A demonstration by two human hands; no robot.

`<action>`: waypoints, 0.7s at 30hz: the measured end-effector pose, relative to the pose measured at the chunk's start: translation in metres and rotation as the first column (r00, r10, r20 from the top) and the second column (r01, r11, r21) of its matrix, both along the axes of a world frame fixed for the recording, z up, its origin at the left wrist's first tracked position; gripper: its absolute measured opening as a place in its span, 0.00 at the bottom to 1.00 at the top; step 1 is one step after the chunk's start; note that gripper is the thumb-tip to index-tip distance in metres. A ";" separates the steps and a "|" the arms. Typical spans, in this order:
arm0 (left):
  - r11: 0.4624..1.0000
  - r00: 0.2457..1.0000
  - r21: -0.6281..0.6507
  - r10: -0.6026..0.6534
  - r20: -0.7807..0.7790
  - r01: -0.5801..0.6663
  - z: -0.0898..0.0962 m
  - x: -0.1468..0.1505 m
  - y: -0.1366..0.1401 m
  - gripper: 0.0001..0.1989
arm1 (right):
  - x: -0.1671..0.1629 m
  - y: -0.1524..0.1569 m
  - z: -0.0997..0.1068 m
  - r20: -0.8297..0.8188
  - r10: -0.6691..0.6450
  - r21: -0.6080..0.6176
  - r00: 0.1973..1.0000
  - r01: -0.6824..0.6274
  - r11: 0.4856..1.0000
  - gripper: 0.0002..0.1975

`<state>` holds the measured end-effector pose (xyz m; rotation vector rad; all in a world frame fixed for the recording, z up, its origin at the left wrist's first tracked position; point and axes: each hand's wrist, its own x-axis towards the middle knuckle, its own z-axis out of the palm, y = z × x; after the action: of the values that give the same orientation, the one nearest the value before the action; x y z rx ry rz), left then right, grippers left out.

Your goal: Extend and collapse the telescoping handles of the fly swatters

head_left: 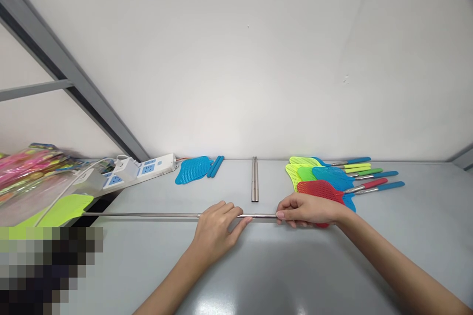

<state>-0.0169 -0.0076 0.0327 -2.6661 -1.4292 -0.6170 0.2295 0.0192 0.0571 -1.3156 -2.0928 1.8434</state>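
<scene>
A yellow-green fly swatter (66,205) lies across the table, its head at the left and its thin telescopic metal rod drawn out long to the right. Around the middle of the rod, my left hand (218,229) is closed with thumb and fingers. My right hand (305,210) pinches the rod's right end, and its fingers hide the tip. Two short metal rods (254,179) lie side by side beyond my hands. Behind my right hand are several fly swatters with coloured grips, among them a red one (318,191), partly covered by that hand.
Blue swatter heads (194,170) and blue grips (216,166) lie near the wall. At the left stand a white power strip (157,166) with plugs and a pile of plastic-wrapped goods (33,172). A grey metal frame (70,54) slants along the left side. The lower left corner is pixelated.
</scene>
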 end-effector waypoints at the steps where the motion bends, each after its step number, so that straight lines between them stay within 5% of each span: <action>1: 1.000 1.000 -0.007 0.004 -0.002 -0.004 0.000 0.000 0.000 0.13 | 0.000 0.000 0.000 -0.005 0.000 -0.001 1.000 0.000 1.000 0.19; 21: 0.999 1.000 -0.045 0.001 -0.003 -0.001 0.000 -0.001 0.001 0.14 | 0.003 0.001 -0.003 -0.009 -0.004 -0.015 1.000 0.004 1.000 0.20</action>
<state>-0.0179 -0.0062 0.0325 -2.6992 -1.4609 -0.5880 0.2322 0.0201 0.0539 -1.3117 -2.0745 1.8627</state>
